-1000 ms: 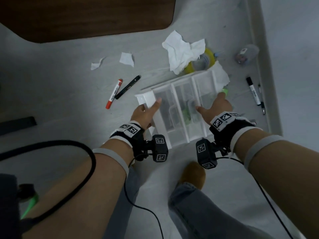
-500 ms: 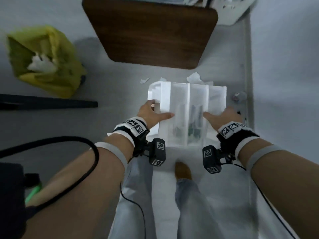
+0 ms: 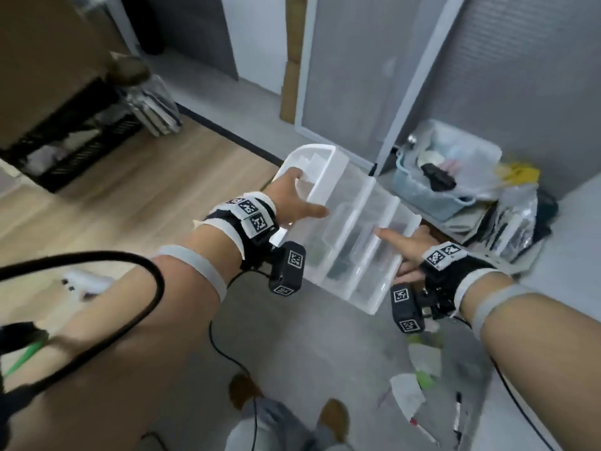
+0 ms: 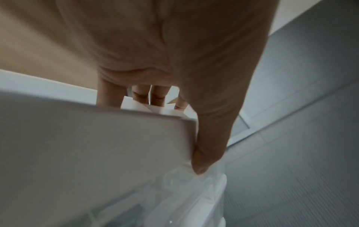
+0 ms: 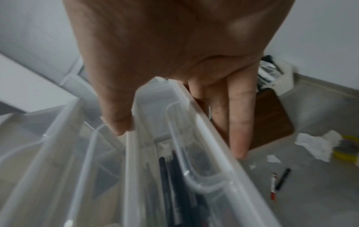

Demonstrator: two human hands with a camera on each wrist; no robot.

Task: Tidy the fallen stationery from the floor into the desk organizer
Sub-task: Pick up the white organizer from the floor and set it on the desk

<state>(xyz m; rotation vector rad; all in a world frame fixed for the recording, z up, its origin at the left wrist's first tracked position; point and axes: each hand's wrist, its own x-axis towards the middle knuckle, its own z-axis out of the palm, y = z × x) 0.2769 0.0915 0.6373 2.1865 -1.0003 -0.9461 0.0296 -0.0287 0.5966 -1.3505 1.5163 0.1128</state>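
Both my hands hold the clear plastic desk organizer [image 3: 383,281] up off the floor, tilted. My left hand [image 3: 294,198] grips its white left end, thumb on top and fingers under the edge. In the left wrist view the thumb [image 4: 209,138] lies along the organizer's corner [image 4: 97,153]. My right hand [image 3: 405,247] grips the right side. In the right wrist view the thumb hooks over a divider and the fingers [image 5: 239,122] run down the outer wall [image 5: 213,138]. Dark pens [image 5: 174,176] lie inside. A red marker [image 5: 273,188] and a black marker [image 5: 282,179] lie on the floor.
Paper scraps [image 3: 408,393] and another pen [image 3: 458,415] litter the grey floor by my feet [image 3: 331,418]. A clear bin of clutter [image 3: 445,170] and bags stand at the right by a white-framed panel [image 3: 357,76]. A black crate [image 3: 74,138] sits far left on wood flooring.
The organizer has come up off the floor in both hands. The head view has swung up and away from the scattered markers toward the room.
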